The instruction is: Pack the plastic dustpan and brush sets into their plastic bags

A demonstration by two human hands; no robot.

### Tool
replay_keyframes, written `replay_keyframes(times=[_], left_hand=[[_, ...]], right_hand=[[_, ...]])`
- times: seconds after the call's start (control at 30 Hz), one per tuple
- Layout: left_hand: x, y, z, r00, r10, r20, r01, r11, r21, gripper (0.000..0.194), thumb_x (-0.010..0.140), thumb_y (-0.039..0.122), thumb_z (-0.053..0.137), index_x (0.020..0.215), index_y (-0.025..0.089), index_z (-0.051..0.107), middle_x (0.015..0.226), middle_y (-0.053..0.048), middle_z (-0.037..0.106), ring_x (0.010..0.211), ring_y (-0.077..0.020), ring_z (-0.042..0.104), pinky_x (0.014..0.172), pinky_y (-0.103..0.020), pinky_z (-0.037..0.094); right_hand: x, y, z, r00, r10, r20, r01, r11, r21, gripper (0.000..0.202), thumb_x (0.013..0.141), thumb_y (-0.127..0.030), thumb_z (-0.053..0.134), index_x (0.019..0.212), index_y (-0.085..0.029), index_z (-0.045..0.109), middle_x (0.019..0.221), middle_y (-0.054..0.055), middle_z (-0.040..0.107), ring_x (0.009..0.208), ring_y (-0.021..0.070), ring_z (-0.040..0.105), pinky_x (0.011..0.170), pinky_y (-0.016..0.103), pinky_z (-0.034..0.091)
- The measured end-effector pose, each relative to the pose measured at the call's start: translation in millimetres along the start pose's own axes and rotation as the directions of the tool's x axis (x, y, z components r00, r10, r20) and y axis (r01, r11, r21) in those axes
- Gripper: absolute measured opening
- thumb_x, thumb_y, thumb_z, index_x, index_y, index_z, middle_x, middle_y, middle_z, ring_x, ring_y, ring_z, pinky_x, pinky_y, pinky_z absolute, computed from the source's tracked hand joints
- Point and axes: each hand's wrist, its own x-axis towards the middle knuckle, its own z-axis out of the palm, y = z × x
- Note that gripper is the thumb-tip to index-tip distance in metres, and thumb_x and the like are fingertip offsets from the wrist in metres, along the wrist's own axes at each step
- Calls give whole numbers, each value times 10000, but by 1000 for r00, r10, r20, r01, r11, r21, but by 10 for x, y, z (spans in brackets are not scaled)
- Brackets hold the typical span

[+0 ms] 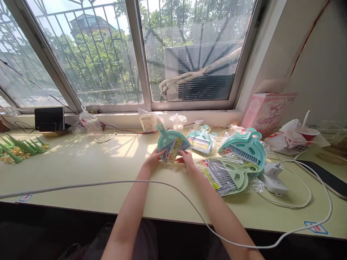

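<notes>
The left hand (155, 158) and right hand (187, 160) pinch the teal dustpan (167, 136) at opposite lower sides, a grip likely meant to steady it.

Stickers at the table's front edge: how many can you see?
2: one sticker left of the arms, another sticker right of them. The arms may hide more.

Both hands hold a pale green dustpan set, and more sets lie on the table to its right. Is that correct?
The colour is wrong: the head view shows the left hand and right hand holding a turquoise dustpan set. More sets do lie on the table to its right.
</notes>
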Motion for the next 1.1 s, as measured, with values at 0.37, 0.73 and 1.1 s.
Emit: replay_keyframes(times=[0.37,0.73,1.1], left_hand=[[68,-49,27,998,28,48,-28,999,-16,608,732,498,821,1225,190,643,1117,-122,737,1011,-281,699,789,-353,561],[176,65,-509,737,3,-675,-222,945,-239,646,978,641,352,1533,319,281,1282,-96,670,1099,-204,673,842,-341,573],[49,120,-209,989,-112,-93,84,960,-267,793,907,733,411,1430,143,484,1247,-186,655,1107,-296,657,853,-393,568]], right_hand=[[89,68,-47,999,45,-16,-46,997,-56,199,821,-213,764,707,-153,613,583,24,666,449,101,612,447,189,505],[82,5,-90,995,35,90,-35,999,-2,106,796,-150,737,727,-152,656,542,-1,632,446,70,542,416,159,418],[57,-11,-123,998,-8,62,7,1000,10,143,812,-203,739,737,-177,620,614,-7,643,463,66,524,463,183,440]])
